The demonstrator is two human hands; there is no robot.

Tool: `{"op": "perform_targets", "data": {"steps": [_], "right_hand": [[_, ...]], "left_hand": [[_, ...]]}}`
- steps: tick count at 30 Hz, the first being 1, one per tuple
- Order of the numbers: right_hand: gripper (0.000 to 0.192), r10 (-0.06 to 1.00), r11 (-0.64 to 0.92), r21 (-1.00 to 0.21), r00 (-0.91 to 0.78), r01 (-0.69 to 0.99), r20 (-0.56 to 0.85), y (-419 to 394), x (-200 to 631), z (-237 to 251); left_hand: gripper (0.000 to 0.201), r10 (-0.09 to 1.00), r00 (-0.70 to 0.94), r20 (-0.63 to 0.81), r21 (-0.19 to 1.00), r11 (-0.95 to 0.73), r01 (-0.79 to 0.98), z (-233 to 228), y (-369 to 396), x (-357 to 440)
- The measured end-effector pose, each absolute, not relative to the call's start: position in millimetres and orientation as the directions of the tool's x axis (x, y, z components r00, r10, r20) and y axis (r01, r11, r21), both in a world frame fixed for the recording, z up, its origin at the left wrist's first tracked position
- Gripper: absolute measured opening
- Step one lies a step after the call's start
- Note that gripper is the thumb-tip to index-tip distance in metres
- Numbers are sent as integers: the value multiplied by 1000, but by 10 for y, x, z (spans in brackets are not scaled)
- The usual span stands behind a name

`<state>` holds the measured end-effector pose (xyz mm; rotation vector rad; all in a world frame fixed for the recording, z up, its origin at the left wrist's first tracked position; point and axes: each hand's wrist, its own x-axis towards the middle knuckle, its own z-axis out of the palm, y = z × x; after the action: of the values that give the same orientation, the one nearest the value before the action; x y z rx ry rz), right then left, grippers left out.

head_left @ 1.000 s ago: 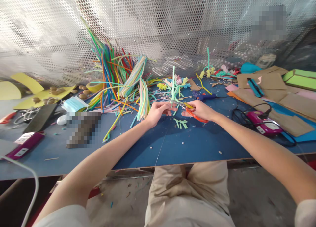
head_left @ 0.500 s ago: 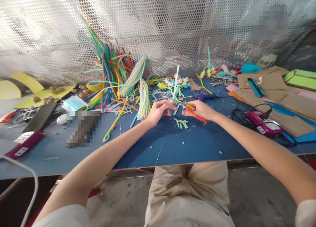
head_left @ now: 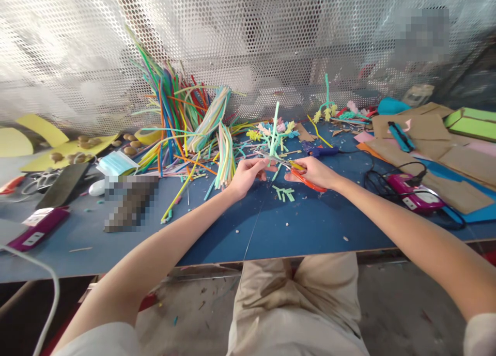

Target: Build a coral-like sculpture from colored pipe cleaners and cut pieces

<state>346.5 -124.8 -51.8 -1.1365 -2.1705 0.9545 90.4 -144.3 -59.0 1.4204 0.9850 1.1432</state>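
Between the thumb and fingers of my left hand (head_left: 250,175) is the lower end of a pale green pipe cleaner (head_left: 274,128), which stands nearly upright. My right hand (head_left: 314,172) is closed round the orange and yellow handles of a pair of scissors (head_left: 304,176). Their blades point left and lie across the pipe cleaner just above my left fingertips. Short cut green pieces (head_left: 284,193) lie on the blue table (head_left: 267,232) below my hands. Behind the pipe cleaner sits a cluster of pastel flower-like shapes (head_left: 289,128).
Upright bundles of coloured pipe cleaners (head_left: 170,108) stand at the back left. A purple glue gun (head_left: 321,151) lies right of centre, with a magenta power strip (head_left: 414,193) and cables beyond. A face mask (head_left: 116,162) lies left. A perforated metal screen (head_left: 263,46) closes the back.
The pipe cleaner has shifted very slightly left and tilts a little differently. Both hands and the scissors stay almost in the same place.
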Motion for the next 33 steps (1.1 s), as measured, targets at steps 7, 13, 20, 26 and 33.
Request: {"op": "perform_targets", "data": {"steps": [7,13,20,26,33], "right_hand": [[60,848,396,-779,-520,487,106,-1248,3464,-513],[59,847,355,-809,-527,469,66,-1259,3457,-490],[54,807,357,-842,-588,403,61,-1289,3415,-486],[46,803,362,-854,-590,374,82,-1413,3312,-466],[44,787,314,-894,-614,320,56,-1499,3245,-474]], "left_hand": [[45,963,208,174,984,-178,3,-582,-1462,932],[35,950,195,246,965,-259,45,-498,-1476,921],[27,938,193,287,943,-312,117,-350,-1549,917],[26,936,212,281,940,-313,135,-242,-1626,929],[25,937,196,289,949,-307,68,-240,-1644,935]]}}
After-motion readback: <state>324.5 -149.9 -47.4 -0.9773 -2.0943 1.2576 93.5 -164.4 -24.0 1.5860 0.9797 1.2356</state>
